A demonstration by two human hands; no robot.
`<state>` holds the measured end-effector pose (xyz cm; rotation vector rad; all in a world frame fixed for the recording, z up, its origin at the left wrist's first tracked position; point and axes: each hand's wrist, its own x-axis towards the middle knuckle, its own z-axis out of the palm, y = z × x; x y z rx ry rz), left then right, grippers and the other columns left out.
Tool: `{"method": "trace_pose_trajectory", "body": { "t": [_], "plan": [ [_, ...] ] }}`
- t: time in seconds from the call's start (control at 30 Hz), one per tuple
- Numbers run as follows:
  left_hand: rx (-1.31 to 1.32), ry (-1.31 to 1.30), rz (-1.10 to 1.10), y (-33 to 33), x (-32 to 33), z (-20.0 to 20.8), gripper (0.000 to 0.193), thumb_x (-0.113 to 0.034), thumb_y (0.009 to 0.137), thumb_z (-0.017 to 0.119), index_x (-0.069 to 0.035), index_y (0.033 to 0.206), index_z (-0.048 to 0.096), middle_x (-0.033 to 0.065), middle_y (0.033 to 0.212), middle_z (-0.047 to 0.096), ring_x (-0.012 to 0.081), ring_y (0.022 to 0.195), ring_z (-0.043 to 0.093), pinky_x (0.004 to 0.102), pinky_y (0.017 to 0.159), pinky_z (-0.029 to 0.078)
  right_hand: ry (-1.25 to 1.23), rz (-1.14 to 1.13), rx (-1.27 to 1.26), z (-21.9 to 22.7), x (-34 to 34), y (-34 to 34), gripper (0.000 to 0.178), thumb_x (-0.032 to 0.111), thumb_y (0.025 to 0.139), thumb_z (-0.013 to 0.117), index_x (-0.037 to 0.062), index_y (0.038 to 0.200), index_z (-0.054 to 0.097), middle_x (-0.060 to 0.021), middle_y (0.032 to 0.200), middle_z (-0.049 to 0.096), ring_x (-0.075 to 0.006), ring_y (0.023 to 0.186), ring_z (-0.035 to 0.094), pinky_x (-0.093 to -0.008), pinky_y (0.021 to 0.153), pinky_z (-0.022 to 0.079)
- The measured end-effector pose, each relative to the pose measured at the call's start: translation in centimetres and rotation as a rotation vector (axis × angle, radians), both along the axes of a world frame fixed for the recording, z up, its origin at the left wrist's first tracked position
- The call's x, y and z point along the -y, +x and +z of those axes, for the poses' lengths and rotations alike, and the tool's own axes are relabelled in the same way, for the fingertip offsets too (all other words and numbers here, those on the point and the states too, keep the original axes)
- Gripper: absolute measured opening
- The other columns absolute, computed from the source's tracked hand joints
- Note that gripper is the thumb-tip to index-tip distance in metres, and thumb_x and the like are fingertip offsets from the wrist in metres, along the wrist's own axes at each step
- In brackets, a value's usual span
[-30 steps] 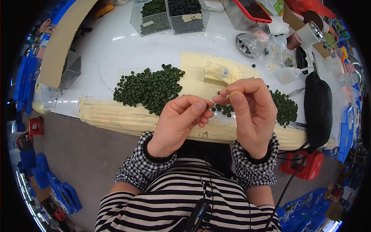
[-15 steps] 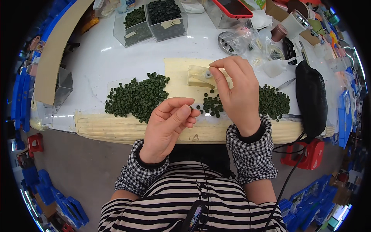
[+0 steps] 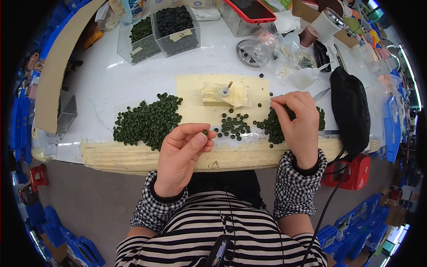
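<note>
My left hand [image 3: 181,153] pinches a small dark green button [image 3: 205,132] between thumb and forefinger, over the front of the table. To its left lies a large pile of such buttons [image 3: 149,119]. A loose group of dark buttons [image 3: 233,126] is spread to its right. Over a right-hand pile [image 3: 272,126], my right hand [image 3: 297,127] has thumb and forefinger tips together; whether they grip anything cannot be made out. One button [image 3: 271,94] shows right by those fingertips. Behind the loose group, a taped block [image 3: 211,99] bears a small white cup [image 3: 224,91] with a thin tan stick [image 3: 230,85] standing in it.
Clear bins of green [image 3: 141,29] and black pieces [image 3: 174,21] stand at the back. A red-cased phone [image 3: 252,10] rests on a clear box. Plastic bags [image 3: 278,46], a white squeeze bottle [image 3: 304,78] and a black mesh-covered object [image 3: 350,111] occupy the right side.
My right hand has left the taped block and moved right, over the right pile; the stick in the cup is now uncovered. My left hand keeps its pinch. The whole view has shifted slightly.
</note>
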<state>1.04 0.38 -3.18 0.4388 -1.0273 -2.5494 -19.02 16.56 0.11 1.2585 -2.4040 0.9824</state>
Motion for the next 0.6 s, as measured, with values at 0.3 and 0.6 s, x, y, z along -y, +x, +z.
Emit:
{"method": "trace_pose_trajectory", "body": {
  "t": [0.3, 0.6],
  "plan": [
    [-0.015, 0.012, 0.025, 0.2, 0.2, -0.3, 0.024, -0.004, 0.095, 0.059, -0.001, 0.118, 0.061, 0.0131, 0.105, 0.069, 0.0132, 0.091, 0.066, 0.0245, 0.082, 0.054, 0.135, 0.055, -0.176, -1.5, 1.4, 0.8, 0.008, 0.005, 0.074, 0.072, 0.0052, 0.082, 0.072, -0.0039, 0.077, 0.06, -0.024, 0.082, 0.055, -0.0361, 0.076, 0.044],
    [-0.011, -0.01, 0.018, 0.4, 0.3, -0.2, 0.023, -0.003, 0.094, 0.06, -0.001, 0.117, 0.061, 0.0133, 0.104, 0.069, 0.0132, 0.091, 0.067, 0.0242, 0.082, 0.055, 0.131, -0.073, -0.032, 0.2, -0.8, -0.8, 0.004, 0.006, 0.077, 0.07, 0.0034, 0.078, 0.068, -0.0067, 0.073, 0.063, -0.027, 0.074, 0.055, -0.0386, 0.07, 0.043]
  ]
}}
